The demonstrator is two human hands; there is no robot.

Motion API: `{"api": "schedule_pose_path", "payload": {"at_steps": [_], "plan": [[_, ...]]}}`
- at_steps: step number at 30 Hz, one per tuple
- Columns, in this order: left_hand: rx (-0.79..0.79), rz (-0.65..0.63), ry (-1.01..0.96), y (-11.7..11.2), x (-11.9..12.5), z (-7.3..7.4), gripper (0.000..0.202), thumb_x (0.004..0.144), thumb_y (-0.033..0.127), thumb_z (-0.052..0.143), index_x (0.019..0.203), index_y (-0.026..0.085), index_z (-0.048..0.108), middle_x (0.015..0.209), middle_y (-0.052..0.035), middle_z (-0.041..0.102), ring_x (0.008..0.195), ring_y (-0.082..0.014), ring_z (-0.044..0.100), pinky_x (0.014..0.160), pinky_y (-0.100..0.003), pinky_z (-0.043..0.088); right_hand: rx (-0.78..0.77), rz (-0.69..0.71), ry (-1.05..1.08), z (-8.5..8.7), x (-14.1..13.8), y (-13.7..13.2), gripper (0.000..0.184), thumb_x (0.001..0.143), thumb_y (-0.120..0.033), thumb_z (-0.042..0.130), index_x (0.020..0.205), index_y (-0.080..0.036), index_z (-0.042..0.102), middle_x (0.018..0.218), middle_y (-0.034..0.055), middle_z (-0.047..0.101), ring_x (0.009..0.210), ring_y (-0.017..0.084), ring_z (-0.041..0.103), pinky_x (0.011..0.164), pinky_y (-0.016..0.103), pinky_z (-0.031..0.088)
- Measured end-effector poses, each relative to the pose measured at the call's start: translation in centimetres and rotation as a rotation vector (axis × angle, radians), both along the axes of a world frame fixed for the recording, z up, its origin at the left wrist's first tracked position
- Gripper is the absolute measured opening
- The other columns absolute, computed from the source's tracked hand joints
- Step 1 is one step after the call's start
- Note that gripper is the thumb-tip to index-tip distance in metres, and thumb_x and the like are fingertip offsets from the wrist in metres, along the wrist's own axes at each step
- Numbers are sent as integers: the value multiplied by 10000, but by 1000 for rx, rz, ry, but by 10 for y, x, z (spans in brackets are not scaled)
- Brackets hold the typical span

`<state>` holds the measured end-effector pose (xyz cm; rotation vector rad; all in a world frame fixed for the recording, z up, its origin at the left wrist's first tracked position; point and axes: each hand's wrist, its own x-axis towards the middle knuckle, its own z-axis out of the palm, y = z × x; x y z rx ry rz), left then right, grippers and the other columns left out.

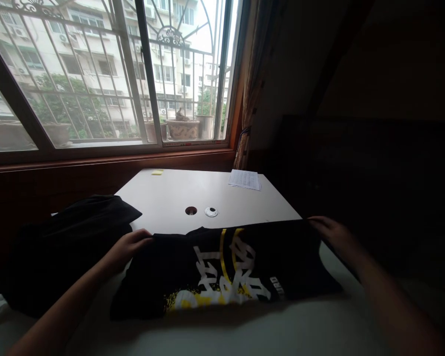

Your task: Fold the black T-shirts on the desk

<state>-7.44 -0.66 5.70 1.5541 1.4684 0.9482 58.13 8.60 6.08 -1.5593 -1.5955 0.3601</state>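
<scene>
A black T-shirt (pixel 289 252) with white lettering and a yellow print is stretched sideways over the white table (pixel 170 193), doubled into a long strip. My left hand (pixel 135 243) pinches its far left corner. At the far right corner, my right hand (pixel 326 227) grips the cloth between thumb and fingers. The shirt's near edge hangs slightly blurred above the tabletop. Beside my left forearm lies a heap of black cloth (pixel 70 237), whose kind I cannot make out.
Papers (pixel 244 180) lie at the table's back right, yellow sticky notes (pixel 157 172) at the back left. A round hole (pixel 191 210) and a white round cap (pixel 211 211) are mid-table. Behind stand a barred window (pixel 107 74) and a tied curtain (pixel 250 94).
</scene>
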Motion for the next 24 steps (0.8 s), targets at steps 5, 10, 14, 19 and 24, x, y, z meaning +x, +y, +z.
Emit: {"api": "schedule_pose_path", "payload": {"at_steps": [5,10,14,19,24], "plan": [[-69,7,-65,26,-3,-25,551,727,669,746,899,147,703,844,-65,722,849,-284,674,762,-344,537,-159,20,66,-40,-11,48,380,792,-450,674,1013,-149,744,1030,133,755,1017,317,681,926,419,498],[-81,6,-90,25,-6,-31,515,784,650,711,921,154,695,839,-58,717,815,-270,669,724,-332,533,-135,-3,-132,-37,-51,62,288,848,-336,604,1045,-160,719,1115,135,715,1011,286,665,921,416,500],[-40,1,-74,22,-8,-34,469,814,610,706,930,156,714,870,-67,725,838,-283,676,750,-345,539,-70,278,-252,-9,-133,53,272,909,-348,582,1080,-181,711,1124,107,669,1035,264,634,942,428,500],[10,-61,-49,16,-15,-41,432,842,501,732,1107,161,706,1070,-102,734,1000,-319,677,883,-397,537,-232,790,-170,2,-253,36,255,922,-378,650,1137,-249,698,1152,40,648,1038,217,627,919,377,528],[47,-89,-44,11,-18,-40,365,856,461,720,1101,191,717,1049,-76,744,991,-306,686,889,-397,547,-309,979,-181,-20,-315,36,485,855,-260,748,1318,-331,619,1261,26,590,1053,201,611,938,362,520]]}}
